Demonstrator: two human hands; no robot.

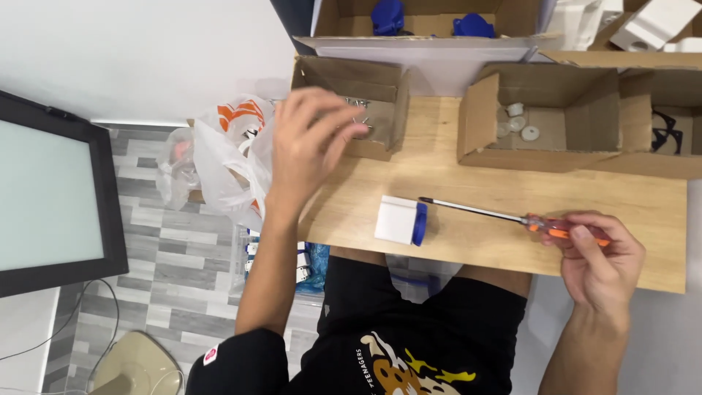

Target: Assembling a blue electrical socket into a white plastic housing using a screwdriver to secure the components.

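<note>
screwdriver [512, 217]: lies low over the near right part of the wooden board [453, 183]; long axis runs left-right, slightly tilted; tip points left and a bit far, toward the white block
screwdriver build: thin bright metal shaft with dark tip, translucent orange handle
right hand [599, 260]: fingers and thumb pinch the orange handle at its right end; handle end hidden under the fingers
left hand [311, 139]: raised over the left cardboard box [351, 106], fingertips drawn together at its opening; cannot tell whether they pinch anything, small metal bits blur behind them
left box contents: small shiny metal pieces, likely screws, too small to be sure
white block [398, 219]: boxy white plastic part with a blue rounded cap on its right side; sits on the board just left of the screwdriver tip, apart from it
middle cardboard box [541, 117]: open, plain brown, about 4 small white round parts inside
right box [669, 132]: cut off by frame edge, dark thin frame-shaped part inside
far box [417, 18]: 2 blue plastic parts, tops cut off
plastic bag [219, 157]: crinkled white with orange print, left of the board
monitor [51, 194]: dark bezel, pale blank screen, far left, partly cut off
floor: grey plank pattern
</note>
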